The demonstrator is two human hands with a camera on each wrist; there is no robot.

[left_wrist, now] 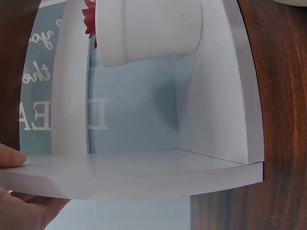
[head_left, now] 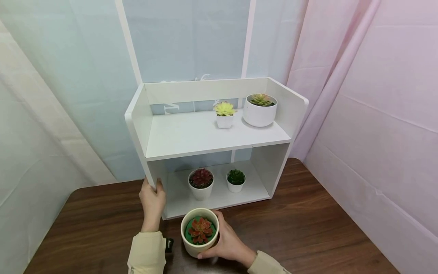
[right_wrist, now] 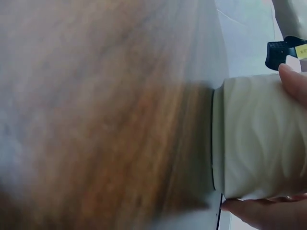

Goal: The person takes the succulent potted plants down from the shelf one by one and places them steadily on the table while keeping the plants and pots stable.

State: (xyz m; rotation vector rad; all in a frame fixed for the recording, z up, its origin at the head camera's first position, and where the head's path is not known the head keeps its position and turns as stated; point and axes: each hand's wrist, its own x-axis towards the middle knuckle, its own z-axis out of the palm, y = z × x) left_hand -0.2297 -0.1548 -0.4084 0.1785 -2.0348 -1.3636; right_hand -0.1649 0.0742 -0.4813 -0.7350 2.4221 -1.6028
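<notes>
My left hand (head_left: pixel 153 199) grips the front edge of the left side panel of a white two-tier shelf (head_left: pixel 219 150), with the thumb (left_wrist: pixel 12 157) on the inner face in the left wrist view. In front of the shelf, my right hand (head_left: pixel 230 239) holds a cream pot (head_left: pixel 195 249) around its right side. A reddish succulent (head_left: pixel 200 230) on a green base sits inside it. The right wrist view shows wavy relief on the pot's wall (right_wrist: pixel 264 139); whether its bottom touches the table, I cannot tell.
On the lower tier stand a white pot with a dark red succulent (head_left: pixel 201 184) and a smaller green one (head_left: pixel 236 180). The upper tier bears a yellow-green succulent (head_left: pixel 224 114) and a wide white pot (head_left: pixel 259 114) at the right. Everything is on a dark wooden table (head_left: pixel 308 217).
</notes>
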